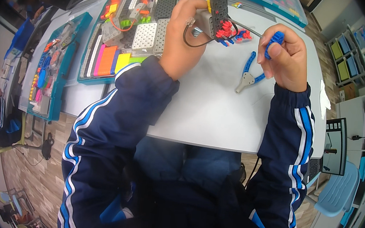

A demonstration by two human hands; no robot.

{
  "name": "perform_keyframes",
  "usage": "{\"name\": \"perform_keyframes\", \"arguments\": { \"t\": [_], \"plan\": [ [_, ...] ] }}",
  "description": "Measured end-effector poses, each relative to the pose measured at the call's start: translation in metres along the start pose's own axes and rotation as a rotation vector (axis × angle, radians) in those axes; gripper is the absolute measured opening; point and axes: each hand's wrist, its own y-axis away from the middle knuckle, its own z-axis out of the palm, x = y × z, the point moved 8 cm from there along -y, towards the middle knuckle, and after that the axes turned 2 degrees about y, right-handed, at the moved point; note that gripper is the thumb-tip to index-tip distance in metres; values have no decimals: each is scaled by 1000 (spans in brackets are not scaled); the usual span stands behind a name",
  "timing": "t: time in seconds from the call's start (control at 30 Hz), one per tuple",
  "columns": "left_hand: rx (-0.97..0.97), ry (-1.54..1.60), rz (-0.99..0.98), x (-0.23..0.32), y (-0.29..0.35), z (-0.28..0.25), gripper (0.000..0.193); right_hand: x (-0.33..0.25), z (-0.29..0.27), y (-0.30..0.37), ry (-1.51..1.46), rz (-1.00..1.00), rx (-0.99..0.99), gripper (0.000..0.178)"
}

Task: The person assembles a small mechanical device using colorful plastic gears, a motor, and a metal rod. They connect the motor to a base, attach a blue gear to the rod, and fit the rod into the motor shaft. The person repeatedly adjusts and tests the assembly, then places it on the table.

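My left hand (182, 37) is closed around a building-block assembly (220, 10) with a dark grey perforated body, a yellow edge and a cluster of red pieces low on it. A black cable loops beneath it. From the assembly a thin grey rod (246, 27) runs toward my right hand (286, 56). Between the thumb and fingers of that hand is a blue toothed piece, like a gear (274, 44). Whether the rod's end touches the gear is hidden by my fingers. Just below, pliers (249, 74) with blue handles and a grey head lie on the white table.
A teal-rimmed parts case (81, 64) full of colourful blocks lies left of my hands. Another open case (64, 66) sits farther left. A small pile of red and blue pieces (244, 35) lies behind the assembly. A third case (271, 5) is at the far edge.
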Motion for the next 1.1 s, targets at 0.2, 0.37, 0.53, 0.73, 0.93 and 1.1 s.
{"name": "perform_keyframes", "arguments": {
  "t": [0.2, 0.37, 0.53, 0.73, 0.93, 1.1],
  "plan": [
    [41, -51, 25, 0, 2, -3, 51, -1, 6, 0, 81, 8, -2, 18],
    [7, -110, 13, 0, -1, -2, 49, -1, 12, 0, 192, 45, -38, 18],
    [-52, -90, -43, -6, 5, 3, 52, 1, 8, -2, 155, 54, -37, 18],
    [-137, -131, -78, -19, 11, 3, 59, 15, -5, -2, 255, 31, -8, 24],
    [-168, -121, -170, -18, 8, 12, 54, 19, -12, -4, 94, 8, 3, 20],
    [-203, -148, -144, -8, 5, 13, 53, 26, -20, -1, 6, 53, 65, 23]
  ]
}}
